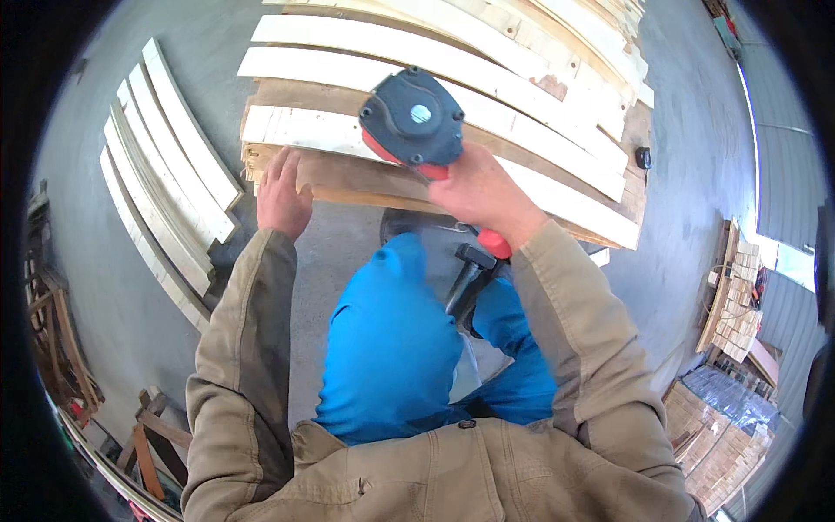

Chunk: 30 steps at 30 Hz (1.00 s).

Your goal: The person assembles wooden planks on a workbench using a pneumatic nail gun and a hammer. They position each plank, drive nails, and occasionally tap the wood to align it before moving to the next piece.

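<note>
Right hand (pixel 480 190) clenched around handle of nail gun (pixel 411 117), tool's dark round cap facing up over near edge of wooden pallet (pixel 452 104). Left hand (pixel 282 193) flat, fingers spread narrow, pressing nearest pale slat (pixel 296 129) at pallet's left corner. Loose board stack (pixel 165 183) on concrete left of pallet, well apart. Hammer (pixel 470 277) hangs at blue trousers below pallet.
</note>
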### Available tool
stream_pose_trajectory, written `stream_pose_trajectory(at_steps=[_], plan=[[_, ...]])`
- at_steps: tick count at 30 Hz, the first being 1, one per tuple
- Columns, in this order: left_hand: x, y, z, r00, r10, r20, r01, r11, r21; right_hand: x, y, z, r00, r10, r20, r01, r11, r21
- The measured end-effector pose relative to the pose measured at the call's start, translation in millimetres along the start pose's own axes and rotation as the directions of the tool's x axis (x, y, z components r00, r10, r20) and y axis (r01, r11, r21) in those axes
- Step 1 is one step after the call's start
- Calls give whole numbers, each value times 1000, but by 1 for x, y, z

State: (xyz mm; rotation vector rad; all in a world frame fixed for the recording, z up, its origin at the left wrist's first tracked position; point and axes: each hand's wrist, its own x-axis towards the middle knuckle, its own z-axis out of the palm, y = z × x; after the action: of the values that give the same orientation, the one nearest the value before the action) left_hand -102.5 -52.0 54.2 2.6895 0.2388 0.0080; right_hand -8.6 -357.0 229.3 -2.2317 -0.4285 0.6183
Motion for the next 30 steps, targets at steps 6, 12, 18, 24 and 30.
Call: stream_pose_trajectory(at_steps=[6, 12, 18, 24, 30], plan=[[-87, -37, 23, 996, -93, -12, 90, 982, -165, 46, -17, 46, 997, -71, 29, 71, 997, -12], [-183, -39, 50, 941, -221, 256, 288, 921, -261, 63, -33, 50, 999, -13, 30, 18, 988, -155], [-191, -30, 56, 907, -242, 345, 349, 889, -296, 20, -16, 4, 998, 51, 31, -44, 981, -191], [-181, -39, 91, 931, -172, 321, 308, 843, -441, -59, 53, -76, 950, 299, -87, -312, 922, -232], [-181, -67, 132, 898, -136, 417, 415, 573, -706, -172, 136, -154, 853, 414, -317, -483, 856, -184]])
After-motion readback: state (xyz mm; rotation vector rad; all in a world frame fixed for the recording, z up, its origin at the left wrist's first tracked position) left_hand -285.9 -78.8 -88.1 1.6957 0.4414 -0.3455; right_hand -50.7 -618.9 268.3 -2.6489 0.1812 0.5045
